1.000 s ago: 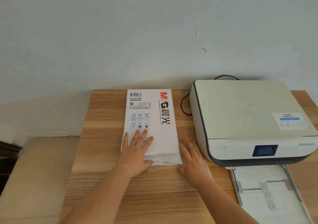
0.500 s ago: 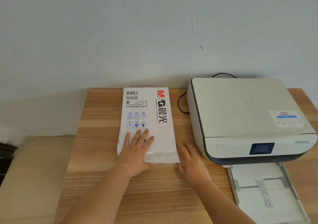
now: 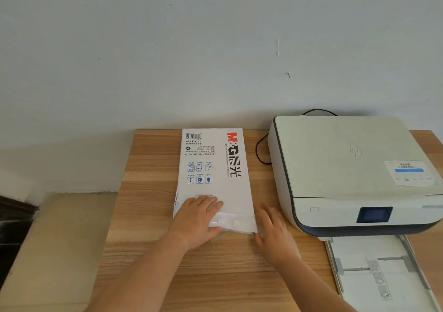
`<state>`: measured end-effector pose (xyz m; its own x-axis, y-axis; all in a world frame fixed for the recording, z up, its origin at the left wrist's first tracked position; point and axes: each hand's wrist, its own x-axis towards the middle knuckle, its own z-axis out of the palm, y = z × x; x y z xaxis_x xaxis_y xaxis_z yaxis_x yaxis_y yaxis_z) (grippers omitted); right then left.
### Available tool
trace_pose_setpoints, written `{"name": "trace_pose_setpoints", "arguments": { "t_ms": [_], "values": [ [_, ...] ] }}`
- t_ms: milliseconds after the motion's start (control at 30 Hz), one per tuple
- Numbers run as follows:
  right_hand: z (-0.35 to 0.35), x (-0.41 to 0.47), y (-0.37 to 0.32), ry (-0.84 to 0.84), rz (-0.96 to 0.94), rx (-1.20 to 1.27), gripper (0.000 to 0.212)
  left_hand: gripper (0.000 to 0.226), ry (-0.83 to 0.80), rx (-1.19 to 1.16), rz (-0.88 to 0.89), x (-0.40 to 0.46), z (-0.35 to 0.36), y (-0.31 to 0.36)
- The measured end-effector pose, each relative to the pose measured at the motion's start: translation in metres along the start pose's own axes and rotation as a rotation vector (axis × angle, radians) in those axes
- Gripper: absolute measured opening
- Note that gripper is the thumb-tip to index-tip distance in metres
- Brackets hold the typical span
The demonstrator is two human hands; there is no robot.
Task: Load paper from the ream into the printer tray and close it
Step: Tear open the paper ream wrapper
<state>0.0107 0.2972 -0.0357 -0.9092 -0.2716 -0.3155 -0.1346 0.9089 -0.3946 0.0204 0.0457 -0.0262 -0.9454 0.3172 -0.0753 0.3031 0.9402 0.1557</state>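
Note:
The white wrapped paper ream (image 3: pixel 215 167) lies lengthwise on the wooden table (image 3: pixel 148 251), left of the printer (image 3: pixel 347 163). My left hand (image 3: pixel 195 220) sits on the ream's near end. Its fingers are drawn together on top and its thumb lies along the crumpled near flap, gripping it. My right hand (image 3: pixel 273 232) lies flat on the table with straight fingers, touching the ream's near right corner. The printer's paper tray (image 3: pixel 359 295) is pulled out toward me at the lower right. Its guides show and no sheets lie in it.
A black cable (image 3: pixel 259 153) loops on the table between the ream and the printer. A pale wall stands right behind the table. Left of the table is a lower beige surface (image 3: pixel 60 239), with a dark object (image 3: pixel 14 218) at the far left edge.
My left hand's fingers, spread flat on the ream before, have drawn together and slid toward the near end. The right hand stays beside the ream's corner. My view has shifted a little.

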Motion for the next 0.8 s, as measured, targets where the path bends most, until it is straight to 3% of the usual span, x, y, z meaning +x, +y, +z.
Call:
{"name": "trace_pose_setpoints", "arguments": {
  "t_ms": [233,500,800],
  "values": [
    [0.002,-0.001,-0.010,0.010,0.004,0.011,0.068,0.043,0.185,0.008,0.183,0.006,-0.015,0.002],
    [0.010,0.000,-0.013,0.091,0.007,0.052,0.072,0.042,0.171,0.078,0.186,0.022,-0.022,0.007],
    [0.009,0.012,-0.040,0.226,-0.119,0.022,0.070,0.043,0.158,0.050,0.157,0.020,-0.019,0.008]
  ]
}}
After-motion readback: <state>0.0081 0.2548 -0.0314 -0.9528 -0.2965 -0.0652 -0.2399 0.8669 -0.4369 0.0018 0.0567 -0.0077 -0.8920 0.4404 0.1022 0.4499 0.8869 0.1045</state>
